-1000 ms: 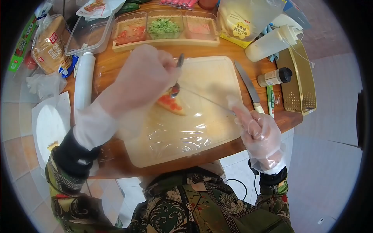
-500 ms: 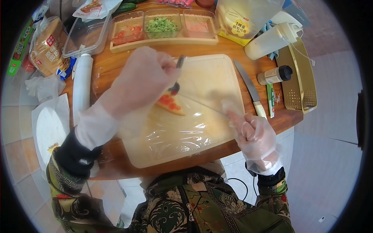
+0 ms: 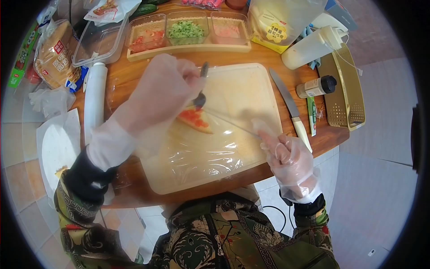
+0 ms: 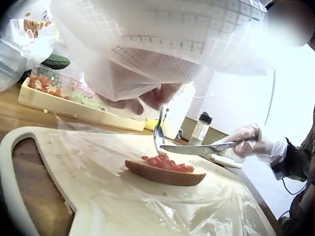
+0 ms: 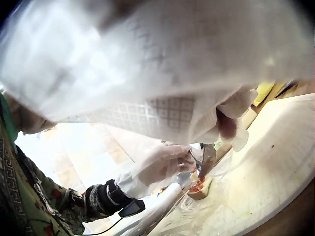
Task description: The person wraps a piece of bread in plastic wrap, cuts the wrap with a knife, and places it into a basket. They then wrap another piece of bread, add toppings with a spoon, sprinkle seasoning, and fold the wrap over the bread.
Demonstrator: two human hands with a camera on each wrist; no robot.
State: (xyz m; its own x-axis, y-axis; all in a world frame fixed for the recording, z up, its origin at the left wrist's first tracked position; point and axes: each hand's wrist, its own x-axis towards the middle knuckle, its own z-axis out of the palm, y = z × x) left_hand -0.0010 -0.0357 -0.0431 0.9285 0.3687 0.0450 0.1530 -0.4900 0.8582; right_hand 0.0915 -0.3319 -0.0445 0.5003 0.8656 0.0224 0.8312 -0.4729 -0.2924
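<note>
Gloved in clear plastic, the left hand [image 3: 163,92] pinches the handle of a metal spoon [image 3: 200,99], bowl down at a piece of bread [image 3: 201,127] topped with diced red pieces. The right hand [image 3: 291,163], also gloved, grips a metal knife; its blade [image 4: 189,149] reaches across to the spoon's bowl just above the red topping [image 4: 167,163] in the left wrist view. Under the bread lie clear film and a cream cutting board [image 3: 242,80]. In the right wrist view the bread [image 5: 200,190] shows beside the blade, with the right glove covering much of that picture.
Behind the board stands a wooden tray [image 3: 179,50] with red, green and pink diced fillings. A second knife [image 3: 286,98], a black-capped jar [image 3: 316,87], a squeeze bottle [image 3: 309,50] and a gold basket [image 3: 342,85] are at the right. A white roll [image 3: 95,98] lies left.
The spoon has shifted slightly left and its handle stands steeper. The right hand has moved a little left and down with its knife, whose blade stays at the spoon.
</note>
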